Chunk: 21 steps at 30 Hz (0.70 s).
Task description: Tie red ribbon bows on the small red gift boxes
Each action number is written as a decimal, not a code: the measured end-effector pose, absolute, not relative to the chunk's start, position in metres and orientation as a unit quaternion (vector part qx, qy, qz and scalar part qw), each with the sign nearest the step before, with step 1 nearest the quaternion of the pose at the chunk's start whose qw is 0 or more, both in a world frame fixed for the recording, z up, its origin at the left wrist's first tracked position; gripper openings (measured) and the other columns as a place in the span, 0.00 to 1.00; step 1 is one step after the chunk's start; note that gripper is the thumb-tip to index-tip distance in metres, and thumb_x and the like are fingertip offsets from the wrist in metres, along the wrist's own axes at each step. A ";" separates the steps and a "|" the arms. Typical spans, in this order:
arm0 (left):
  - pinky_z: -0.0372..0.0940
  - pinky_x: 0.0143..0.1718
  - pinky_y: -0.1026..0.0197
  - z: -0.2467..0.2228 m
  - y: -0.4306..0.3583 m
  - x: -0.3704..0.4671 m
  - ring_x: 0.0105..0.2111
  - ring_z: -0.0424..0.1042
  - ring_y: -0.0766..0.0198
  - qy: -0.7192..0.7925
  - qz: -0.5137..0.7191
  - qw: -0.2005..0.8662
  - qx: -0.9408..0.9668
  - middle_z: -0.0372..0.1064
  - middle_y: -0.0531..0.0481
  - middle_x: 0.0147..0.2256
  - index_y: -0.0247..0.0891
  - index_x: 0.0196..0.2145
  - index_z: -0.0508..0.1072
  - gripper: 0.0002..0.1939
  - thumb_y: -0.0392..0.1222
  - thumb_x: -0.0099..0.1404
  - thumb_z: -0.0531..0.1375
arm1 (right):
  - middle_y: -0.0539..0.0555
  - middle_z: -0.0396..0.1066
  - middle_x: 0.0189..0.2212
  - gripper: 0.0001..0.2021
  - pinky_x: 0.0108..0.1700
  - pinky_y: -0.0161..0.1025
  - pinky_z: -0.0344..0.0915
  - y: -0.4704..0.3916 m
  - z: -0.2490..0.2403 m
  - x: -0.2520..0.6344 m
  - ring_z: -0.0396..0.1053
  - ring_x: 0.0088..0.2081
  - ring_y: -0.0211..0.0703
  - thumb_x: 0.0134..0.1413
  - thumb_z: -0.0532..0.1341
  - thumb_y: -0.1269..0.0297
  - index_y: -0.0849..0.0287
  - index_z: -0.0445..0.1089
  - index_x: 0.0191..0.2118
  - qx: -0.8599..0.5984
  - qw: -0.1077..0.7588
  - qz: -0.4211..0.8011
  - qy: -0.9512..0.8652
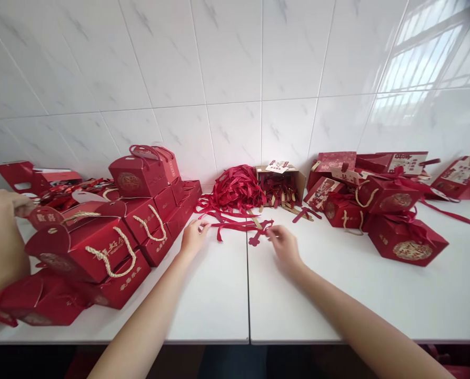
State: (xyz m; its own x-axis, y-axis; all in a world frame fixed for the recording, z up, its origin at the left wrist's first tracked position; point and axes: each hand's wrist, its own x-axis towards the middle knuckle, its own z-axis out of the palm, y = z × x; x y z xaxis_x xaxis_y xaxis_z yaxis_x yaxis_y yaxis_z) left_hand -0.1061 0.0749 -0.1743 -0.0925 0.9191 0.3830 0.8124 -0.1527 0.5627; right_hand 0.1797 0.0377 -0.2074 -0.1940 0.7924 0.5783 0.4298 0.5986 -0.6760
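My left hand (195,236) pinches the left end of a flat red ribbon (235,226) just above the white table. The ribbon runs right towards a dark red paper tag (254,240) with a lobed end. At this tag are the closed fingertips of my right hand (285,246), which seem to grip its edge; the exact contact is small and partly hidden. Beyond both hands lies a heap of loose red ribbon (238,189). Right of that heap, an open cardboard box (300,181) on its side holds several red and gold strips.
Stacked red gift boxes (140,216) with rope handles stand at left. More red boxes (408,245) with ribbons sit at right. Loose strips (308,213) lie before the cardboard box. Another person's arm (1,237) reaches in at far left. A tiled wall (235,63) backs the table (298,310).
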 end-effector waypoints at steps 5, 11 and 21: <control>0.68 0.43 0.53 -0.167 0.056 -0.076 0.39 0.72 0.61 0.570 0.408 0.117 0.703 0.72 0.47 0.39 0.34 0.39 0.71 0.10 0.44 0.67 0.56 | 0.51 0.74 0.40 0.05 0.45 0.35 0.68 -0.002 -0.206 0.133 0.72 0.41 0.39 0.53 0.61 0.60 0.52 0.72 0.35 -0.154 0.376 0.161 -0.899; 0.69 0.42 0.57 -0.188 0.043 -0.037 0.39 0.73 0.62 0.471 0.360 0.214 0.776 0.73 0.47 0.39 0.36 0.40 0.71 0.09 0.42 0.68 0.54 | 0.57 0.69 0.32 0.12 0.39 0.42 0.64 0.020 -0.209 0.136 0.66 0.34 0.44 0.62 0.48 0.67 0.59 0.68 0.32 -0.282 0.440 0.062 -0.850; 0.68 0.43 0.52 -0.202 0.044 -0.027 0.41 0.71 0.61 0.477 0.316 0.228 0.788 0.70 0.46 0.43 0.35 0.45 0.69 0.13 0.45 0.68 0.56 | 0.59 0.69 0.45 0.17 0.51 0.49 0.57 0.098 -0.196 0.098 0.65 0.48 0.49 0.59 0.51 0.75 0.57 0.69 0.49 -0.453 0.410 0.063 -0.789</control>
State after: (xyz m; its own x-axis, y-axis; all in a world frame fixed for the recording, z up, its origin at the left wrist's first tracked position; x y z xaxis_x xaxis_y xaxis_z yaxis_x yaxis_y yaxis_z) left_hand -0.0267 0.0435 -0.2023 0.3447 0.8960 0.2800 0.6076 -0.4403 0.6610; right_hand 0.0976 0.0975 -0.1961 -0.2530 0.7675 0.5890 0.6636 0.5807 -0.4716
